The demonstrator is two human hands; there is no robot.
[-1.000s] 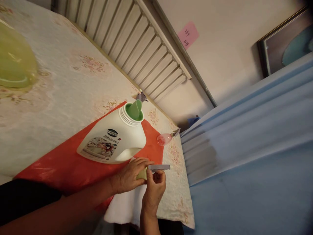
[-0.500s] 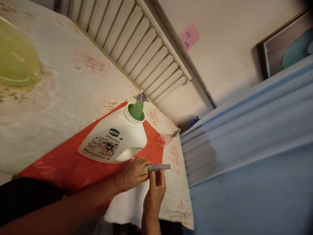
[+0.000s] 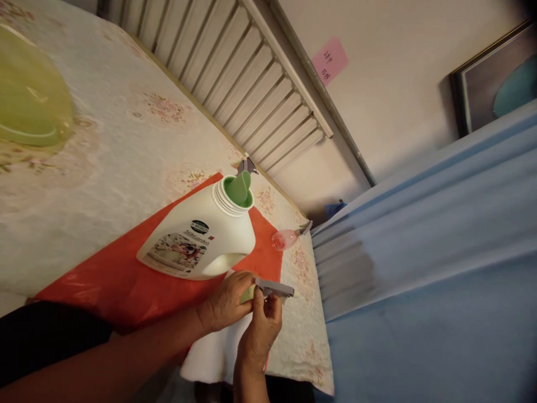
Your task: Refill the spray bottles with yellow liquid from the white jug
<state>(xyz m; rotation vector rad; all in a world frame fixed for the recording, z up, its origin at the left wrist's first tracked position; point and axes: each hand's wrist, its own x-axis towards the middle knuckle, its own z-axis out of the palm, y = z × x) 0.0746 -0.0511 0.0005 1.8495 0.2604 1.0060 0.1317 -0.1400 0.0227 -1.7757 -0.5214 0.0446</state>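
Note:
My left hand (image 3: pixel 230 299) is wrapped round a small pale yellow-green spray bottle (image 3: pixel 247 294), most of it hidden under my fingers. At the bottle's neck, the thumb and fingers of my right hand (image 3: pixel 260 330) pinch its grey spray head (image 3: pixel 274 287). I cannot tell whether the head is loose or screwed on. Just beyond my hands stands a large white detergent jug (image 3: pixel 226 240) with its mouth uncapped and a green spout (image 3: pixel 239 191) inside. Under my wrists lies a white cloth (image 3: pixel 210 352).
A red sheet (image 3: pixel 100 285) lies beneath the jug on the floral tablecloth (image 3: pixel 126 162). Farther off are a pink spray bottle (image 3: pixel 284 239) and another grey spray head (image 3: pixel 247 165). A yellow-green basin (image 3: pixel 33 95) is at left. A radiator (image 3: pixel 222 67) and blue curtain (image 3: pixel 419 263) border the table.
The grey spray head has turned, its right end now tilting lower. My right hand has shifted slightly left with it. The view has moved a little.

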